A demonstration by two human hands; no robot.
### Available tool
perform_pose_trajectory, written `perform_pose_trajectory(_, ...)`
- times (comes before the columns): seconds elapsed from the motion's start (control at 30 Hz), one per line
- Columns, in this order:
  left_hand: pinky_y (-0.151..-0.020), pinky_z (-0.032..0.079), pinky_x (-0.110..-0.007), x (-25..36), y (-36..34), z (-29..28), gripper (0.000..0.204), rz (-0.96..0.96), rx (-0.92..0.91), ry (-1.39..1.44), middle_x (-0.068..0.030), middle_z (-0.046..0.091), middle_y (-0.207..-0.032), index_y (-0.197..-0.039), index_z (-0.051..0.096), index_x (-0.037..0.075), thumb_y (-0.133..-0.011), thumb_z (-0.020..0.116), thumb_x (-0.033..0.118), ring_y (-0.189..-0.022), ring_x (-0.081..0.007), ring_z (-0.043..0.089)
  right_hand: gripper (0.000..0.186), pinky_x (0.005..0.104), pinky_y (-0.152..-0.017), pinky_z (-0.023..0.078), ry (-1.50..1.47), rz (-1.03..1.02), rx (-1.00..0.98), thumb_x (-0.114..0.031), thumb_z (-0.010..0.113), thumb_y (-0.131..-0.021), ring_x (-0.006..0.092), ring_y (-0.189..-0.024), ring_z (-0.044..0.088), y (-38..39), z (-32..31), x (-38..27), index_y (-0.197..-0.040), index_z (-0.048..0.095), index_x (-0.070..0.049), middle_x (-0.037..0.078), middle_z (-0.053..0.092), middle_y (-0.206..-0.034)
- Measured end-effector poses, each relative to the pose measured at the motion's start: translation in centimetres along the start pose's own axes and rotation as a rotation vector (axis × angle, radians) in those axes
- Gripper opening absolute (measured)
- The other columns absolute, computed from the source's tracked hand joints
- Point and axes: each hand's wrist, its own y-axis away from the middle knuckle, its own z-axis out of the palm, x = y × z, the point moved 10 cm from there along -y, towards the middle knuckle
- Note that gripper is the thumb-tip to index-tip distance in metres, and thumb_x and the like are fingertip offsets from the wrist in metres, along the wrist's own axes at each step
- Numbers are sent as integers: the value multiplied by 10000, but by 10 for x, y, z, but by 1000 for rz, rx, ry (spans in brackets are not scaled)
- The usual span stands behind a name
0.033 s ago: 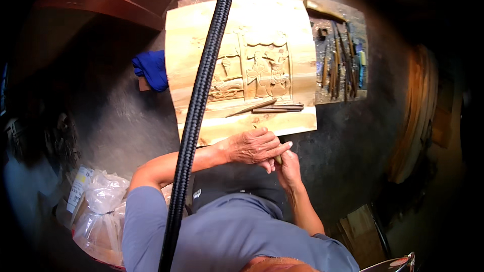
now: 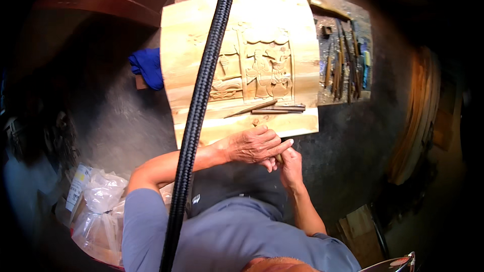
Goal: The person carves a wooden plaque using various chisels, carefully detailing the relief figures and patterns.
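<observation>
My left hand is closed over a slim carving tool, its forefinger reaching across toward my right hand. The closed right hand grips the tool's near end, thumb up against the left fingers. Only a short brownish piece of the tool shows between the hands; the rest is hidden. Both hands are at the near edge of a pale wooden panel carved in relief with figures, a post and scalloped shapes. Several slim carving tools lie on the panel's lower part, just beyond my hands.
Right of the panel, a board holds many carving tools and wood chips. A blue cloth lies at the left. A black braided cable crosses the view. Plastic bags stand lower left; curved timber stands at the far right.
The view has shifted slightly, so the panel and tool board sit a little differently. The hands keep nearly the same grip; the tool's end above my left hand shows less.
</observation>
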Motion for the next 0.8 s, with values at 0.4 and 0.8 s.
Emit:
perform_pose_trajectory(0.4,-643,414,-345,-190,-42,157,947,-224,340,-29,-58,551,-809,-1091,721,-43,-958,439,852,-700,-205,554,309,253,-893,521,551,-604,158,-176,799,-1029,85,-988,633,-220,-70,-70,-1223,745,59,8,740,-1076)
perform_pose_trajectory(0.8,-725,447,-370,-249,-22,177,982,-243,473,163,-62,617,-915,-1203,729,-45,-891,523,864,-796,-221,607,301,291,-930,533,523,-683,265,-208,752,-1087,98,-1034,659,-276,-53,-79,-1295,707,5,25,758,-1129)
